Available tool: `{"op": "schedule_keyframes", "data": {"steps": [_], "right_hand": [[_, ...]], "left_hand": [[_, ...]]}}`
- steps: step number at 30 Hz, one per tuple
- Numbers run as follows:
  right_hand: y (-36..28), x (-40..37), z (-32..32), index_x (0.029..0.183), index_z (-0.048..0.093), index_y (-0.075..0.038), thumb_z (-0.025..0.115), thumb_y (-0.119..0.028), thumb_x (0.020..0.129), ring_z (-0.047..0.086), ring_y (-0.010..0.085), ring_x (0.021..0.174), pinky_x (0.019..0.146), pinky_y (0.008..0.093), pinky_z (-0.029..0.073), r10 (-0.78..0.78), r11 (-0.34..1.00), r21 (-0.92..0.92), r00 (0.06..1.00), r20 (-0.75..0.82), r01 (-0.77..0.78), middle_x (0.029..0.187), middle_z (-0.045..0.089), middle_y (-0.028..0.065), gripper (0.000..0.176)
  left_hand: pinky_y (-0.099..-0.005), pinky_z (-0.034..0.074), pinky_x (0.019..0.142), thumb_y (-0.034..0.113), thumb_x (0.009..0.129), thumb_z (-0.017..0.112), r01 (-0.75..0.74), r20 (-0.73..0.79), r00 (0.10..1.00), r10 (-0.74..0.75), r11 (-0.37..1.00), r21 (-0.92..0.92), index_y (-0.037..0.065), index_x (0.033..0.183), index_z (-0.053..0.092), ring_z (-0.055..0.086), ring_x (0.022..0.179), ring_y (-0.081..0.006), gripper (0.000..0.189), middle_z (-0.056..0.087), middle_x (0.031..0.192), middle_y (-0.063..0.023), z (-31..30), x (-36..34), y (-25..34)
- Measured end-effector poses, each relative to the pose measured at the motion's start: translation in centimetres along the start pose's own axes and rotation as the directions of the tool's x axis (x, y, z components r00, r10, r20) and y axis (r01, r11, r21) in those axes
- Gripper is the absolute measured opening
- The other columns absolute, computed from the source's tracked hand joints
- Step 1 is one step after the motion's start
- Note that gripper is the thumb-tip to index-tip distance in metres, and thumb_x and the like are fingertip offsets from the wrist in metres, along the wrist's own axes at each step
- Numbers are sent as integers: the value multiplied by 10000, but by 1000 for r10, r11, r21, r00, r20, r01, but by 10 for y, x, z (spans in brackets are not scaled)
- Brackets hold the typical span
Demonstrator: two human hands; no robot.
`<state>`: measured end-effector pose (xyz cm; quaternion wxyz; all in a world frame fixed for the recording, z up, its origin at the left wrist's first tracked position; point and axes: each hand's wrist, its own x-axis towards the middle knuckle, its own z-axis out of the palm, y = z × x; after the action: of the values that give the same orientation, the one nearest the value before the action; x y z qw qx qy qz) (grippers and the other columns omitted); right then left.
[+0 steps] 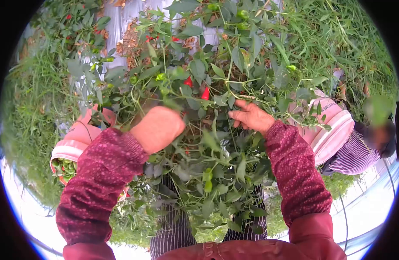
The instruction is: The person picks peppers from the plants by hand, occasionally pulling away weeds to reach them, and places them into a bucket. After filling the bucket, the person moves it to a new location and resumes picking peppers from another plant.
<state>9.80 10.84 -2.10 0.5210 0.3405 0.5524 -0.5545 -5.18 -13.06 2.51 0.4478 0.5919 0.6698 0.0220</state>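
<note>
My left hand (pixel 159 129) is a blurred fist above the middle of a pepper plant (pixel 199 69). Its fingers face down and away, so anything in them is hidden. To the right, my right hand (pixel 253 117) reaches in among the leaves with thumb and fingers bent close together beside a thin green branch (pixel 242 81). I cannot make out what those fingers hold. Between and just beyond my hands hang a red pepper (pixel 205 93) and another red pepper (pixel 188 81). A green pepper (pixel 207 186) hangs low, nearer my legs.
On the left, a pink bucket (pixel 73 142) contains green peppers (pixel 66 167). Another pink bucket (pixel 331 125) leans on the right, near striped cloth (pixel 354 152) and a blurred dark shape. Tall grass (pixel 338 39) flanks the row, and pale sheeting (pixel 117 26) covers ground ahead.
</note>
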Motion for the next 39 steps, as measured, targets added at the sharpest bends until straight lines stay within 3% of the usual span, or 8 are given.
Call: {"op": "schedule_keyframes", "data": {"steps": [11, 14, 19, 23, 28, 31, 38, 39], "right_hand": [[20, -1, 12, 1389, 245, -6, 600, -389, 843, 444, 61, 630, 562, 198, 371, -66, 922, 376, 994, -91, 96, 876, 600, 25, 755], [21, -1, 11, 1377, 275, -5, 591, -382, 851, 442, 58, 632, 577, 197, 372, -86, 918, 383, 994, -62, 104, 872, 601, 19, 720], [27, 8, 23, 1374, 296, -9, 582, -358, 850, 451, 61, 640, 592, 195, 379, -90, 884, 447, 987, -132, 140, 859, 606, 7, 691], [38, 15, 27, 1338, 388, -79, 576, -353, 857, 465, 65, 603, 583, 207, 397, -102, 887, 436, 986, -129, 149, 806, 606, -6, 585], [41, 11, 26, 1326, 423, -111, 601, -401, 836, 548, 106, 872, 751, 318, 458, -97, 893, 435, 993, -61, 114, 943, 620, 9, 597], [34, 20, 41, 1288, 462, -117, 596, -369, 848, 550, 111, 896, 783, 317, 460, -152, 883, 428, 980, -131, 194, 961, 626, 19, 524], [27, 8, 41, 1243, 488, -77, 534, -259, 878, 494, 80, 698, 610, 219, 397, -54, 958, 268, 982, -180, 102, 845, 588, 1, 411], [40, 14, 43, 1097, 573, -93, 531, -260, 882, 549, 126, 838, 810, 261, 417, -266, 954, 72, 931, -251, 291, 943, 615, -6, 275]], "left_hand": [[-406, 500, 749, 78, 737, 535, 477, -6, 864, -503, 822, -311, 8, 855, 619, 628, 816, -350, 161, 642, 817, -192, 46, 102, -10], [-399, 488, 779, 149, 771, 542, 511, -49, 683, -729, 524, -681, 48, 939, 615, 622, 839, -364, 208, 645, 856, -189, 22, 91, -19], [-415, 480, 800, 277, 826, 558, 604, 177, 751, -636, 553, -574, 65, 1067, 589, 601, 920, -395, 322, 618, 1047, -173, 53, 123, -19], [-261, 431, 584, 97, 815, 552, 537, 487, 769, -413, 7, -843, -1, 1020, 595, 531, 650, -119, 231, 603, 830, -39, 41, 130, -9], [-331, 442, 578, 113, 777, 591, 247, 159, 832, -531, 98, -964, 26, 943, 595, 556, 634, -194, 187, 588, 736, -69, 91, 109, -7], [-407, 467, 693, 181, 803, 612, 371, -130, 710, -692, 525, -766, 51, 905, 567, 587, 762, -369, 171, 587, 863, -178, 64, 66, 20], [-348, 504, 534, 87, 719, 658, 97, -439, 845, -305, 895, -435, 69, 905, 504, 583, 638, -280, 242, 511, 810, -89, 60, 26, 67], [-351, 505, 534, 73, 704, 658, 66, -441, 858, -264, 907, -415, 65, 921, 501, 586, 638, -282, 268, 510, 845, -94, 62, 22, 67]]}}
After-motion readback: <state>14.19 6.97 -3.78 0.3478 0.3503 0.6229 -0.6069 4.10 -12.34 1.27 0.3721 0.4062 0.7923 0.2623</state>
